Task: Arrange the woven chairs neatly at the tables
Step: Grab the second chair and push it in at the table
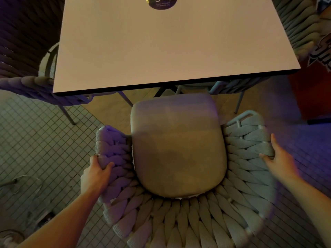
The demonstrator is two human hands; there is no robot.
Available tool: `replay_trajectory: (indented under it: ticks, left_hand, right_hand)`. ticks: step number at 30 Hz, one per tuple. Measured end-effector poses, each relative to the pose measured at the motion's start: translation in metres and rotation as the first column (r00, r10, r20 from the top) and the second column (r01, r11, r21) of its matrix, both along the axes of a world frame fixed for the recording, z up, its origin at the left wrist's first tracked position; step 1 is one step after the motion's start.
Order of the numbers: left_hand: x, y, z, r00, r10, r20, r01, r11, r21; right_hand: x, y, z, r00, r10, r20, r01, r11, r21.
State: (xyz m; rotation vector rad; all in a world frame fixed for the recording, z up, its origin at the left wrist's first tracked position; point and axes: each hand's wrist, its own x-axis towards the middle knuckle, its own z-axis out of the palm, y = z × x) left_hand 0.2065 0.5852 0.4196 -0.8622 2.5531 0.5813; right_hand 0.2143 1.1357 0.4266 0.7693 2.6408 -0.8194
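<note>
A woven rope chair (179, 217) with a smooth beige seat cushion (177, 145) stands right below me, facing a pale square table (161, 51). The cushion's front edge lies just short of the table's near edge. My left hand (96, 174) is wrapped around the chair's left armrest. My right hand (279, 158) grips the outer side of the right armrest, fingers curled over the weave. Both forearms reach in from the bottom corners.
Another woven chair (35, 86) sits at the table's left side and one more (297, 27) at the right. A round dark sticker (162, 2) marks the tabletop. Small-tiled floor (35, 140) spreads on the left; a red panel (311, 97) stands at the right.
</note>
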Motion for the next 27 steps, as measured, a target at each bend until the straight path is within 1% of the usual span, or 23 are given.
replay_trajectory:
  ticks: [8, 10, 12, 15, 16, 18, 19, 20, 22, 24, 25, 27]
  left_hand:
    - [0.004, 0.006, 0.006, 1.000, 0.010, -0.011, -0.010, 1.000, 0.020]
    - [0.005, 0.009, 0.007, 0.999, 0.030, -0.015, -0.029, 0.998, 0.054]
    - [0.006, 0.012, 0.009, 0.996, 0.082, -0.024, -0.079, 0.991, 0.112]
    - [0.009, 0.017, 0.014, 0.986, 0.153, -0.062, -0.140, 0.976, 0.168]
    - [0.011, 0.017, 0.016, 0.985, 0.157, -0.077, -0.141, 0.973, 0.181]
    - [0.017, 0.014, 0.022, 0.986, 0.134, -0.097, -0.113, 0.973, 0.199]
    - [0.019, 0.011, 0.025, 0.988, 0.114, -0.104, -0.091, 0.974, 0.209]
    - [0.020, 0.007, 0.028, 0.989, 0.094, -0.115, -0.068, 0.974, 0.215]
    - [0.021, -0.003, 0.033, 0.987, 0.073, -0.146, -0.039, 0.973, 0.226]
    - [0.021, -0.016, 0.037, 0.983, 0.088, -0.160, -0.046, 0.967, 0.250]
    - [0.020, -0.026, 0.039, 0.981, 0.105, -0.164, -0.060, 0.964, 0.259]
    - [0.015, -0.051, 0.044, 0.975, 0.125, -0.183, -0.072, 0.961, 0.268]
  right_hand:
    - [-0.002, 0.003, 0.002, 0.999, 0.013, 0.034, -0.013, 1.000, 0.008]
    - [-0.002, 0.003, 0.003, 1.000, 0.012, 0.024, -0.012, 1.000, 0.016]
    - [-0.002, -0.003, 0.004, 1.000, -0.008, 0.020, 0.007, 0.998, 0.059]
    - [0.002, -0.030, 0.005, 0.994, -0.107, 0.003, 0.105, 0.981, 0.161]
    - [0.004, -0.043, 0.007, 0.991, -0.129, -0.024, 0.131, 0.973, 0.189]
    - [0.008, -0.072, 0.014, 0.990, -0.102, -0.102, 0.123, 0.966, 0.227]
    - [0.009, -0.088, 0.019, 0.989, -0.077, -0.129, 0.103, 0.972, 0.210]
    - [0.009, -0.108, 0.024, 0.991, -0.050, -0.122, 0.068, 0.986, 0.150]
    - [0.010, -0.157, 0.032, 0.998, 0.053, -0.021, -0.053, 0.998, -0.019]
    - [0.005, -0.210, 0.037, 0.977, 0.210, 0.045, -0.203, 0.971, -0.124]
    - [0.000, -0.237, 0.039, 0.964, 0.265, 0.034, -0.256, 0.953, -0.165]
    - [-0.017, -0.293, 0.047, 0.955, 0.296, -0.012, -0.289, 0.920, -0.265]
